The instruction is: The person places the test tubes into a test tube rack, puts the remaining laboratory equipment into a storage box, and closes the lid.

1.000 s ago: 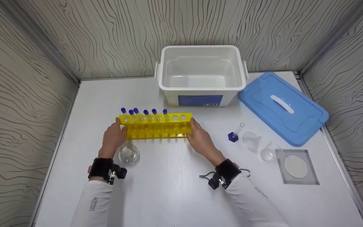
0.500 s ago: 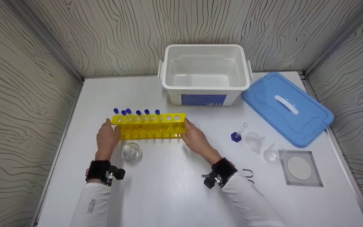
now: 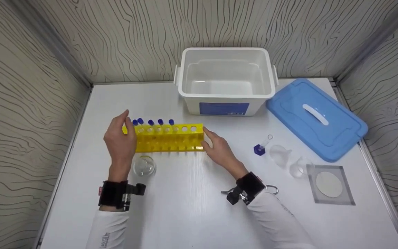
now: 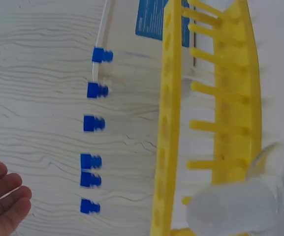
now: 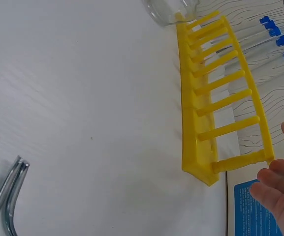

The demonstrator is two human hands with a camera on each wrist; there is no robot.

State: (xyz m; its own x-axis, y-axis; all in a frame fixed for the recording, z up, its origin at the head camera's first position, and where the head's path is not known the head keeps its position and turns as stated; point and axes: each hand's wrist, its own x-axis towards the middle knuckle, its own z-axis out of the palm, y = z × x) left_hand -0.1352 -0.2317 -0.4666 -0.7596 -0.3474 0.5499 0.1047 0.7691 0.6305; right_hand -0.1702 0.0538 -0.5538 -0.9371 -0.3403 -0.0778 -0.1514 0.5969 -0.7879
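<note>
A yellow test-tube rack [image 3: 168,138] stands on the white table, with several blue-capped tubes [image 3: 160,122] in its left holes. My left hand [image 3: 127,119] hovers over the rack's left end, fingers relaxed and holding nothing. In the left wrist view the left hand's fingers [image 4: 4,199] are well clear of the rack [image 4: 166,123] and the caps [image 4: 93,123]. My right hand [image 3: 208,137] is at the rack's right end with straight fingers. In the right wrist view its fingertips [image 5: 279,182] lie just by the end post of the rack [image 5: 196,123].
A round glass flask [image 3: 143,166] sits just in front of the rack's left end. A white open bin [image 3: 192,103] stands behind, its blue lid [image 3: 316,119] to the right. A loose capped tube [image 3: 261,147], funnel [image 3: 278,154], small glass [image 3: 297,167], filter paper [image 3: 329,184] and metal clip [image 3: 271,189] lie at the right.
My left hand has let go of the rack's left end and risen above it. The right hand stays at the right end. The rack stands still.
</note>
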